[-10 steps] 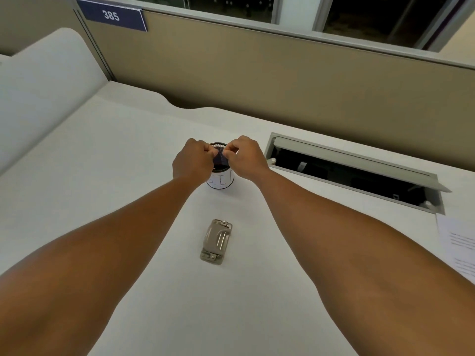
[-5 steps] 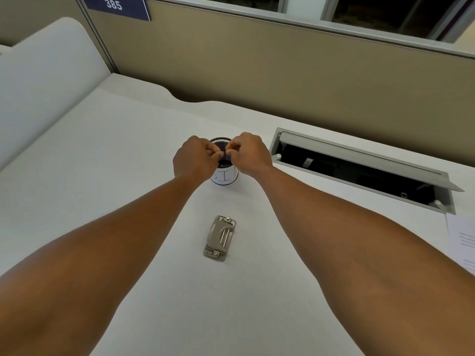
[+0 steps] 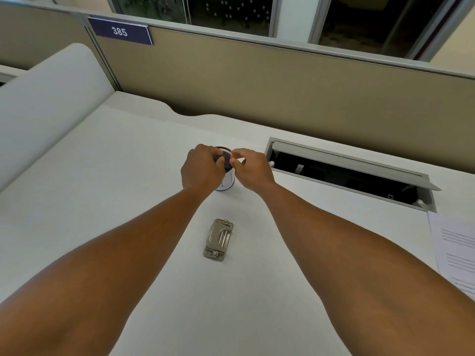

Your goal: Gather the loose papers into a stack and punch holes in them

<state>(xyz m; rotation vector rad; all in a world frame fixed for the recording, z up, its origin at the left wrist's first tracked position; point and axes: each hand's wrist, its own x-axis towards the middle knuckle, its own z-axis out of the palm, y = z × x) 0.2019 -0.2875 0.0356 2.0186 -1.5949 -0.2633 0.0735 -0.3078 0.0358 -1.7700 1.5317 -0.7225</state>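
Before the cup (image 3: pixel 226 179), perhaps fingered: punch (image 3: pixel 218 239).

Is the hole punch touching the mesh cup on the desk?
Apart. The head view shows bare desk between the hole punch and the mesh cup.

A matt, smooth white finish is shown by the desk (image 3: pixel 115 201). The hole punch (image 3: pixel 218 239) appears moulded in beige plastic with small metal fittings. The cup (image 3: pixel 227 181) is walled with dark mesh. Printed paper (image 3: pixel 455 247) looks matt.
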